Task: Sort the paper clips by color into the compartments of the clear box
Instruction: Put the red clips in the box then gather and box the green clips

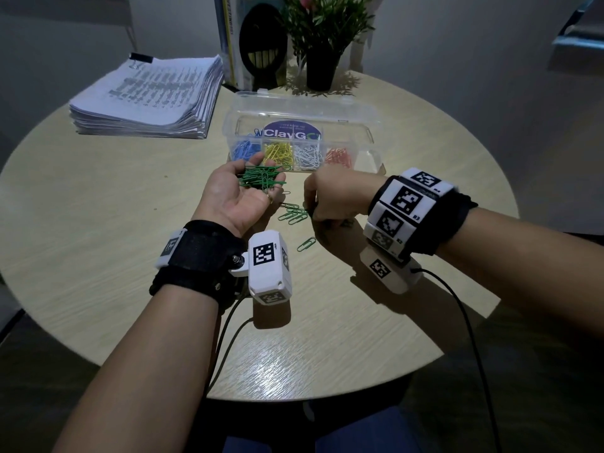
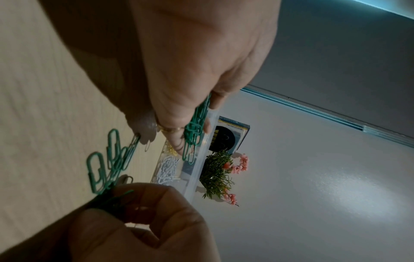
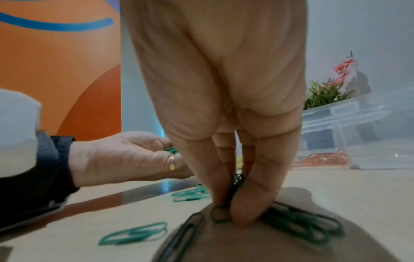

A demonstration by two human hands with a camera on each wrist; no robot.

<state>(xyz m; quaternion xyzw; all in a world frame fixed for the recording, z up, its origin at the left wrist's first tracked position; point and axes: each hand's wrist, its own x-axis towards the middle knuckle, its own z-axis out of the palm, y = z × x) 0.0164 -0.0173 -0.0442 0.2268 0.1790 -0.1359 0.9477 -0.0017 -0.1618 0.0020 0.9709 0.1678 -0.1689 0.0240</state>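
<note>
Nearest, one loose green clip [image 1: 306,244] lies alone on the pale wood-grain table [image 1: 98,256], a smooth round top. Just beyond, the right hand [image 1: 330,197] points down, thumb and fingertips [image 3: 244,211] pinching a few green clips off the table — thin coated wire loops, slippery-looking, some overlapping. A small cluster of green clips [image 1: 293,213] rests between the hands. The left hand [image 1: 238,197] is palm up, fingers loosely cupped round a tangled heap of green clips [image 1: 261,178].

Farther back, the clear box [image 1: 369,132], rigid see-through plastic with its lid open, holds blue [image 1: 242,148], yellow [image 1: 278,153], white [image 1: 308,155] and orange clips [image 1: 340,155], one colour per compartment; the rightmost compartment looks empty. Judgement: four colours done, green left — gather the rest, then tip the handful into that last compartment. Behind stand a paper stack [image 1: 147,96] and a potted plant [image 1: 322,37].
</note>
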